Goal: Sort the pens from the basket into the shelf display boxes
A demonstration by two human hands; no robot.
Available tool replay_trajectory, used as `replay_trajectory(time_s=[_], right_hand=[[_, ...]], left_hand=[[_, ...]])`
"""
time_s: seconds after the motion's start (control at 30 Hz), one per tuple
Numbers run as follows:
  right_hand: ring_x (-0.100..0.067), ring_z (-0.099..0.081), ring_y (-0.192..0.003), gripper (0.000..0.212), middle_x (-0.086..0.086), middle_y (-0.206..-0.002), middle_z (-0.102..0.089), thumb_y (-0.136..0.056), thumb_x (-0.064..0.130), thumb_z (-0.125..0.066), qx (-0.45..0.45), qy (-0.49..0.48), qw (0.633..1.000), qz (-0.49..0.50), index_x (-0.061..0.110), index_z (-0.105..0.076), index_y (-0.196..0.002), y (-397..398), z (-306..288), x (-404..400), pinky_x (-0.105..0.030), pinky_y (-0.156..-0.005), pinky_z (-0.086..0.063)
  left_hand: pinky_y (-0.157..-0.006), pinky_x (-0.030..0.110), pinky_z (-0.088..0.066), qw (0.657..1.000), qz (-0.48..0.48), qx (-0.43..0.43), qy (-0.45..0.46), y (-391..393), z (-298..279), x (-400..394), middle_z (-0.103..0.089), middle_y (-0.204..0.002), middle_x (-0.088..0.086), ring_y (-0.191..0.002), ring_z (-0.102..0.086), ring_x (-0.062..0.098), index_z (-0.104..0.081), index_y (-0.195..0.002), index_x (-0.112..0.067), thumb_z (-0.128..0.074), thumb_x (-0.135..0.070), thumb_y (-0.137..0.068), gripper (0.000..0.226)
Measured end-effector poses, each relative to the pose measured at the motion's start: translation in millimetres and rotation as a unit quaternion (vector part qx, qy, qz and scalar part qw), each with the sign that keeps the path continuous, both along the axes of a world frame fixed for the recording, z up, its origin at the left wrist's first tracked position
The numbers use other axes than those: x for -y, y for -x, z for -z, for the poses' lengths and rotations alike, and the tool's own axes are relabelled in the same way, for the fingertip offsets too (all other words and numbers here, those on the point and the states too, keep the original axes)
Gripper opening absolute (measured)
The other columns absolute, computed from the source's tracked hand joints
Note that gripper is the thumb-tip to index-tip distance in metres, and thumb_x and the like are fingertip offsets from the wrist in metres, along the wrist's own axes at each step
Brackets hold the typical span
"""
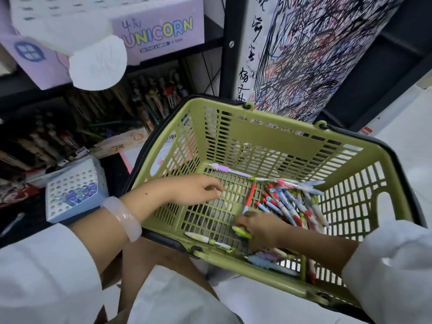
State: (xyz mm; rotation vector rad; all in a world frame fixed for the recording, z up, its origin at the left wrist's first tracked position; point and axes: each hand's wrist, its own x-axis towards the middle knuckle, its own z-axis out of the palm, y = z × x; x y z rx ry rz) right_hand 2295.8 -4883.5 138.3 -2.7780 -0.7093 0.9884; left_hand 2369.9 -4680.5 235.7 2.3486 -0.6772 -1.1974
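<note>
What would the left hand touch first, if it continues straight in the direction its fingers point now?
Probably the red pen: the left hand points right across the basket floor, and that pen lies nearest ahead. Height above the floor is unclear.

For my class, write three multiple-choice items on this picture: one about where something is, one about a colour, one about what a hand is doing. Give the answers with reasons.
1. Where does the purple pen lie?
A. by the basket's far wall
B. on the shelf
C. in the blue box

2. What colour is the basket?
A. red
B. olive green
C. white

3. What is the right hand doing?
A. resting on the shelf
B. hanging idle outside the basket
C. reaching down among the pens in the basket

Answers: 1 A, it lies on the basket floor along the far wall. 2 B, its slotted walls are olive green. 3 C, its fingers are on a green-tipped pen beside the pen pile.
</note>
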Motion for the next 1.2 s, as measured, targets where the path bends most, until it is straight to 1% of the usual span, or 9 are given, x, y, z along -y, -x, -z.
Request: replay_trajectory(time_s=[0.23,0.3,0.4,0.53,0.63,0.77,1.0,1.13,1.2], right_hand=[[-0.014,-0.055,-0.065,0.018,0.004,-0.07,-0.058,-0.075,0.012,-0.068,0.065,-0.245,0.944,0.211,0.02,-0.054,-0.083,-69,-85,-29,-0.02,-0.059,-0.044],[-0.006,-0.055,-0.067,0.017,0.006,-0.075,-0.062,-0.075,0.011,-0.067,0.07,-0.297,0.922,0.24,0.019,-0.062,-0.089,-78,-108,-37,-0.016,-0.064,-0.043],[-0.008,-0.057,-0.085,0.044,0.002,-0.096,-0.066,-0.075,0.01,-0.064,0.1,-0.323,0.91,0.238,0.02,-0.061,-0.117,-81,-133,-46,-0.018,-0.079,-0.041],[-0.009,-0.059,-0.09,0.036,0.001,-0.099,-0.065,-0.076,0.003,-0.06,0.116,-0.401,0.874,0.25,0.015,-0.063,-0.109,-86,-162,-62,-0.019,-0.083,-0.046],[0.005,-0.053,-0.066,0.031,0.01,-0.079,-0.058,-0.078,0.0,-0.058,0.122,-0.459,0.838,0.269,0.02,-0.063,-0.101,-91,-188,-80,-0.007,-0.063,-0.044],[0.001,-0.056,-0.059,0.025,0.007,-0.072,-0.057,-0.082,0.0,-0.057,0.114,-0.536,0.783,0.293,0.021,-0.062,-0.096,-96,-225,-108,-0.016,-0.065,-0.049],[-0.015,-0.06,-0.093,0.026,0.0,-0.1,-0.062,-0.088,0.02,-0.06,0.173,-0.564,0.769,0.246,0.016,-0.059,-0.113,-92,-282,-162,-0.034,-0.09,-0.049],[0.006,-0.054,-0.098,0.03,0.014,-0.105,-0.055,-0.095,0.037,-0.049,0.156,-0.623,0.736,0.213,0.028,-0.049,-0.124,-87,-295,-185,-0.012,-0.084,-0.044],[0.0,-0.053,-0.105,0.027,0.012,-0.108,-0.054,-0.096,0.039,-0.044,0.132,-0.633,0.73,0.22,0.031,-0.047,-0.121,-84,-293,-193,-0.016,-0.085,-0.044]], left_hand=[[-0.09,0.021,-0.038,0.979,-0.14,-0.049,0.138,-4,-6,-6,-0.047,-0.124,-0.01,-0.108,-0.05,0.003,-0.035,-0.13,-0.03,-0.057,-0.033,-0.09,0.046],[-0.087,0.02,-0.039,0.951,-0.217,-0.072,0.208,-5,-10,-6,-0.045,-0.114,-0.019,-0.104,-0.049,-0.005,-0.027,-0.127,-0.034,-0.067,-0.033,-0.082,0.06],[-0.093,0.025,-0.035,0.914,-0.302,-0.048,0.266,-8,-13,-9,-0.044,-0.128,-0.006,-0.112,-0.05,0.006,-0.017,-0.136,-0.037,-0.073,-0.037,-0.074,0.084],[-0.107,0.034,-0.032,0.898,-0.302,-0.07,0.313,-2,-24,-10,-0.042,-0.14,-0.001,-0.123,-0.046,0.014,-0.017,-0.144,-0.037,-0.08,-0.052,-0.058,0.107],[-0.098,0.036,-0.046,0.869,-0.282,-0.08,0.398,3,-39,-8,-0.063,-0.116,-0.003,-0.111,-0.058,0.015,-0.048,-0.122,-0.028,-0.078,-0.037,-0.065,0.065],[-0.089,0.042,-0.052,0.781,-0.337,-0.091,0.518,2,-73,-19,-0.071,-0.098,0.006,-0.094,-0.067,0.025,-0.058,-0.107,-0.018,-0.07,-0.018,-0.066,0.043],[-0.053,0.022,-0.054,0.754,-0.355,-0.031,0.552,12,-131,-59,-0.067,-0.062,0.004,-0.052,-0.062,0.012,-0.065,-0.078,-0.012,-0.058,-0.005,-0.086,0.013],[-0.051,0.021,-0.052,0.733,-0.374,0.01,0.568,23,-145,-86,-0.064,-0.058,0.0,-0.049,-0.059,0.01,-0.063,-0.081,-0.014,-0.056,-0.01,-0.089,0.012],[-0.051,0.021,-0.051,0.716,-0.401,0.032,0.57,25,-149,-102,-0.064,-0.06,-0.001,-0.051,-0.059,0.01,-0.063,-0.091,-0.014,-0.057,-0.013,-0.089,0.007]])
